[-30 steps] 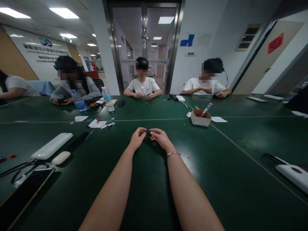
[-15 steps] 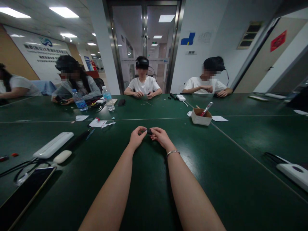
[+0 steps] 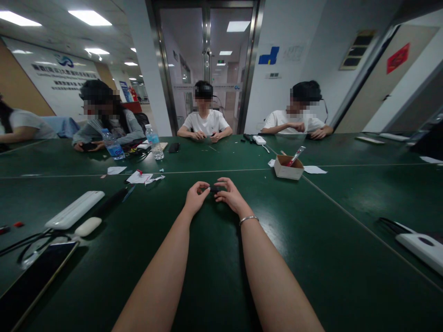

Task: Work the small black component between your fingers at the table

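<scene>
Between my hands, just over the green table (image 3: 221, 216), is a small black object (image 3: 214, 189) with a light tip at its left end; it is too small to tell its kind. My left hand (image 3: 197, 197) pinches that left end between thumb and fingertips. My right hand (image 3: 229, 195), a silver bangle on its wrist, has thumb and fingers spread around the object's right end. Whether the right fingertips still touch it, I cannot tell.
An open cardboard box (image 3: 289, 171) stands beyond my right hand, paper scraps (image 3: 140, 177) beyond my left. On the left lie a phone (image 3: 38, 281), a white power bank (image 3: 75, 210) and a white oval case (image 3: 88, 227). Several people sit across the table, near two water bottles (image 3: 154, 143).
My right thumb and fingers have spread apart from their pinch on the black object, showing more of it. My left hand keeps its pinch. The view has shifted very slightly.
</scene>
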`<act>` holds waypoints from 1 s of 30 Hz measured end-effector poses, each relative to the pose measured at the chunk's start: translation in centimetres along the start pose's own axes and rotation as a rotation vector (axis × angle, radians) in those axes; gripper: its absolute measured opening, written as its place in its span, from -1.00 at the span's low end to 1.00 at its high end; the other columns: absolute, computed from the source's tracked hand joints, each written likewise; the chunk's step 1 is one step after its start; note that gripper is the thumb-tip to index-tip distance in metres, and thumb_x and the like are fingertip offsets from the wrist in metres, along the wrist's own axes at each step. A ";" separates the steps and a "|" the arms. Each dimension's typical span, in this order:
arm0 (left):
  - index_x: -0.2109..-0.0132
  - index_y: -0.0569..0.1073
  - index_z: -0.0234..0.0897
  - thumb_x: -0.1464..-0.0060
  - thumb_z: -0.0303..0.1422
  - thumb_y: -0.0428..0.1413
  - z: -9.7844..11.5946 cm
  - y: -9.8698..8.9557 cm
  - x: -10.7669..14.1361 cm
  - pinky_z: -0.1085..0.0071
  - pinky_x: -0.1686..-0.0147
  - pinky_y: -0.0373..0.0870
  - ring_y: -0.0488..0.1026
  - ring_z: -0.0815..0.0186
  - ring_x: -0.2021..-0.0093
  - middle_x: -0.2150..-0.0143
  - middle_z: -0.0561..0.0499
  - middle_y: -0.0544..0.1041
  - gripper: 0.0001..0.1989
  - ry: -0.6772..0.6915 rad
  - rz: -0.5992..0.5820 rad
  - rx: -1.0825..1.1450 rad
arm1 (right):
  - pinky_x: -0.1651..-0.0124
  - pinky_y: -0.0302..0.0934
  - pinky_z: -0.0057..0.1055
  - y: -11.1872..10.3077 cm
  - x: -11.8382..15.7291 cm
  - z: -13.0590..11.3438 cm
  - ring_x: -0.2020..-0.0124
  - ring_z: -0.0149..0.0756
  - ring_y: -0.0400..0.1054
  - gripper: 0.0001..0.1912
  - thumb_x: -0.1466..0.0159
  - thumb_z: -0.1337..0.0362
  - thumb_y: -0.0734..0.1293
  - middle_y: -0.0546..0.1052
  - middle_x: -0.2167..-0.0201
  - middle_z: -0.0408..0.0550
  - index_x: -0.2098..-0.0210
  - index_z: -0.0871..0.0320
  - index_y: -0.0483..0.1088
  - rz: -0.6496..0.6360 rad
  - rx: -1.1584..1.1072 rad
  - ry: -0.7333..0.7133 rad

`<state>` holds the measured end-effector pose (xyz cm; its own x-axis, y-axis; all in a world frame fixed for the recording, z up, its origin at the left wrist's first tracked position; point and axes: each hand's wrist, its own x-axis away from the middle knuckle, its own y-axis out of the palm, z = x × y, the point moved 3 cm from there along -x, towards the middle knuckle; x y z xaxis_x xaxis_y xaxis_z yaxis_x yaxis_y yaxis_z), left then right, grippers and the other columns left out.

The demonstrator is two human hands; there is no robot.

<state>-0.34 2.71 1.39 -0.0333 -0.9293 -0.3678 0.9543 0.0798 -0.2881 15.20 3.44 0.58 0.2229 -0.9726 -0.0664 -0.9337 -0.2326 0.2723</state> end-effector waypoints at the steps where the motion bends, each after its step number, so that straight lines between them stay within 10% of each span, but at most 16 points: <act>1: 0.22 0.46 -0.28 0.02 -0.31 0.13 -0.1 0.0 0.0 0.41 0.30 0.31 0.37 0.37 0.34 0.23 -0.02 0.50 -0.80 -0.001 0.006 0.005 | 0.51 0.35 -0.51 0.0 0.0 0.0 0.52 -0.48 0.42 -0.42 0.06 0.43 0.44 0.41 0.16 -0.14 0.09 0.01 0.20 0.004 -0.014 -0.013; 8: 0.24 0.46 -0.29 0.03 -0.32 0.12 0.0 0.0 0.0 0.42 0.33 0.29 0.35 0.39 0.38 0.26 -0.01 0.50 -0.82 -0.003 0.009 0.001 | 0.63 0.27 -0.54 0.1 -0.1 0.4 0.64 -0.46 0.37 -0.69 -0.18 0.17 0.30 0.42 0.45 -0.14 0.12 0.13 0.24 -0.004 0.079 0.107; 13: 0.24 0.45 -0.28 0.03 -0.31 0.12 -0.2 0.1 -0.1 0.42 0.32 0.30 0.36 0.38 0.37 0.25 -0.02 0.49 -0.81 -0.010 0.036 0.012 | 0.53 0.36 -0.48 0.0 0.1 -0.1 0.60 -0.53 0.38 -0.31 0.03 0.39 0.43 0.41 0.15 -0.14 -0.03 -0.08 0.13 -0.039 0.052 -0.007; 18: 0.25 0.45 -0.28 0.03 -0.32 0.12 0.3 0.1 0.0 0.42 0.31 0.30 0.36 0.38 0.36 0.26 -0.01 0.50 -0.82 -0.014 0.028 -0.001 | 0.60 0.33 -0.49 0.1 -0.2 0.6 0.67 -0.48 0.34 -0.62 -0.19 0.12 0.28 0.45 0.44 -0.11 0.05 0.13 0.22 -0.001 0.100 0.123; 24: 0.23 0.45 -0.28 0.02 -0.33 0.12 0.0 -0.1 -0.1 0.42 0.28 0.31 0.38 0.37 0.33 0.25 -0.01 0.50 -0.82 -0.013 0.049 0.012 | 0.53 0.37 -0.47 -0.2 0.2 -0.2 0.60 -0.54 0.37 -0.20 0.04 0.39 0.44 0.38 0.02 -0.05 -0.10 -0.15 0.05 -0.017 0.030 0.005; 30: 0.23 0.45 -0.29 0.00 -0.34 0.12 -0.3 0.1 -0.1 0.39 0.25 0.33 0.39 0.36 0.31 0.25 -0.02 0.50 -0.83 0.000 0.040 0.006 | 0.62 0.31 -0.49 0.3 0.0 0.2 0.68 -0.46 0.32 -0.56 -0.22 0.05 0.25 0.48 0.46 -0.05 0.00 0.16 0.21 0.032 0.092 0.147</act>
<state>-0.36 2.93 1.19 0.0046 -0.9255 -0.3787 0.9567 0.1142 -0.2677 14.87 3.40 0.48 0.2249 -0.9708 0.0835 -0.9612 -0.2070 0.1822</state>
